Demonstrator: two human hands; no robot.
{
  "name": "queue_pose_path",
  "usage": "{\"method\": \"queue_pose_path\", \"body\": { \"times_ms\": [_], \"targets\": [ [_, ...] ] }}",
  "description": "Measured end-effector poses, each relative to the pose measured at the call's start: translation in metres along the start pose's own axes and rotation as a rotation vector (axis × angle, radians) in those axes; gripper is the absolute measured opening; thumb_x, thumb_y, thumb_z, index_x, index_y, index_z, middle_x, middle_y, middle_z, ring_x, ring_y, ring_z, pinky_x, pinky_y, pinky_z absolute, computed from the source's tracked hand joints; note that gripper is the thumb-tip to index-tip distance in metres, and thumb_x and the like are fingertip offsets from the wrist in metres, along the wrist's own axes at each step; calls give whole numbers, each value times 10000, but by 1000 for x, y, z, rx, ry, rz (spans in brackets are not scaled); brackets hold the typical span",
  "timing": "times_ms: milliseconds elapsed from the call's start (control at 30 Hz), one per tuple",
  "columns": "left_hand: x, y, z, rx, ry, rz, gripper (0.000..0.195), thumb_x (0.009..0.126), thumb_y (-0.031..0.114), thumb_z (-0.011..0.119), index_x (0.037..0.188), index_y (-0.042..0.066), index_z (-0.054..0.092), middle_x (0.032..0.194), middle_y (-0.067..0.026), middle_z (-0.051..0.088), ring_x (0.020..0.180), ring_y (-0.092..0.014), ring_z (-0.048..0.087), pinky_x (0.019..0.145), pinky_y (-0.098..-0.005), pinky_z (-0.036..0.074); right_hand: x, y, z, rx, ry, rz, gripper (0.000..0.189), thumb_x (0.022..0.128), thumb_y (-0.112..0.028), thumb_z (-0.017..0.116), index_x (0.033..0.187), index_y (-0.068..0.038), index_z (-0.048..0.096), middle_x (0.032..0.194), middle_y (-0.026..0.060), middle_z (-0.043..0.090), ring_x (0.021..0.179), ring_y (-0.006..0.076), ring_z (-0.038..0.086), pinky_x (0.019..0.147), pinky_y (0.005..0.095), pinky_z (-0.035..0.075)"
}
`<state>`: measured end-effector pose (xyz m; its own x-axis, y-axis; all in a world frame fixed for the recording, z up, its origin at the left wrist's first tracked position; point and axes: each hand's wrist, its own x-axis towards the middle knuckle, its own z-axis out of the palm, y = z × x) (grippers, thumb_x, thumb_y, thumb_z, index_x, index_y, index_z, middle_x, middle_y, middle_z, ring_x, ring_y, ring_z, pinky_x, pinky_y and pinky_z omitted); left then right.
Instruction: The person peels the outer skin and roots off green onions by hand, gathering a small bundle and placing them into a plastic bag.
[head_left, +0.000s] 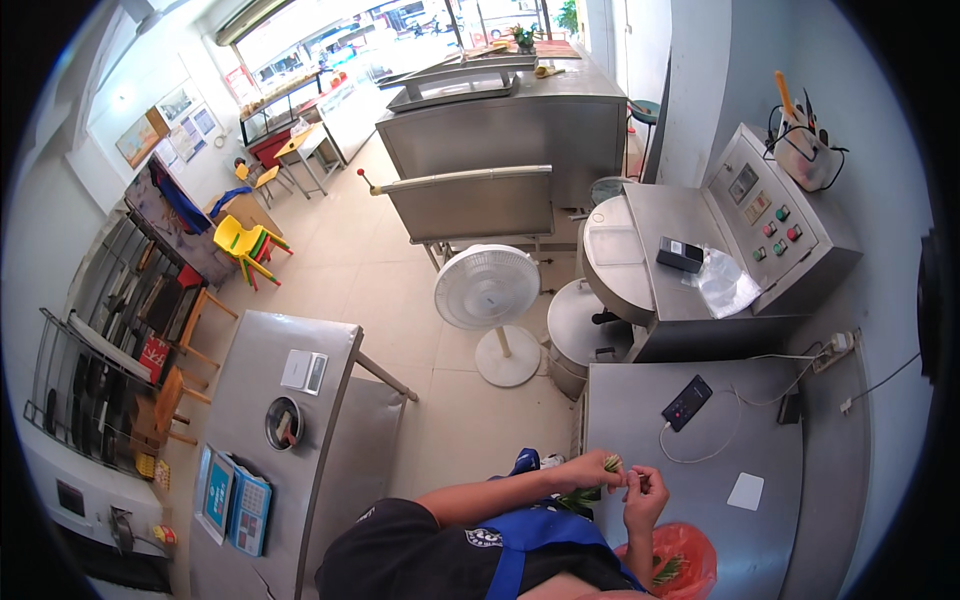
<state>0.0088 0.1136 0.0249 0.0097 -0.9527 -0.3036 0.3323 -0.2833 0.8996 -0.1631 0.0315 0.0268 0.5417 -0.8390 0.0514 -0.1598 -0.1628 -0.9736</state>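
Observation:
In the head view, my left hand (604, 471) is closed around a small bunch of green leafy stalks (577, 498), whose pale cut ends stick up by the thumb. My right hand (645, 491) meets it at the fingertips, its fingers bent together near the stalk ends; whether something thin is pinched there cannot be told. Both hands are over the near edge of a stainless steel table (622, 397). Below my right forearm is a red plastic bag (694, 551) with more green stalks (667, 570) inside.
On the steel table lie a smartphone (687, 403) with a white cable and a white card (745, 491). A white fan (487, 289) stands on the floor ahead. To the left, another steel table (307, 465) holds a blue scale (250, 510), a small white scale (304, 372) and a metal bowl (284, 424).

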Motion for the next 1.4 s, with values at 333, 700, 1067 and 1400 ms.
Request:
{"method": "queue_pose_path", "body": {
  "times_ms": [333, 700, 1067, 1400],
  "targets": [
    [-2, -3, -3, -38, 18, -40, 101, 936, 139, 660, 936, 38, 660, 756, -26, 679, 677, -95, 629, 632, -262, 480, 3, -6, 9, 52, 13, 30, 214, 1112, -165, 536, 1050, -3, 663, 709, 35, 645, 494, 53, 509, 462, 226, 388],
    [-10, -7, -11, -27, 47, -12, 127, 951, 194, 673, 952, 66, 673, 744, -25, 704, 606, -71, 577, 532, -246, 400, -1, -1, 14, 125, 4, 66, 162, 1074, -134, 603, 1039, 11, 665, 753, 40, 672, 525, 57, 545, 482, 225, 419],
    [-6, 8, 3, -30, -167, -264, 96, 1007, 115, 602, 1055, 63, 668, 796, -65, 704, 743, -155, 701, 712, -280, 537, -47, 2, -25, -114, 287, 227, 281, 1079, -201, 563, 874, -49, 681, 673, 29, 665, 518, 82, 566, 488, 289, 437],
    [-15, -20, 14, -573, 19, -530, 92, 1005, 158, 599, 963, 79, 621, 788, -36, 605, 480, -85, 363, 489, -270, 320, -184, 27, -95, -498, 882, 379, 110, 987, -155, 696, 1012, -48, 702, 831, 127, 693, 734, 281, 684, 677, 377, 533]
  ]
}}
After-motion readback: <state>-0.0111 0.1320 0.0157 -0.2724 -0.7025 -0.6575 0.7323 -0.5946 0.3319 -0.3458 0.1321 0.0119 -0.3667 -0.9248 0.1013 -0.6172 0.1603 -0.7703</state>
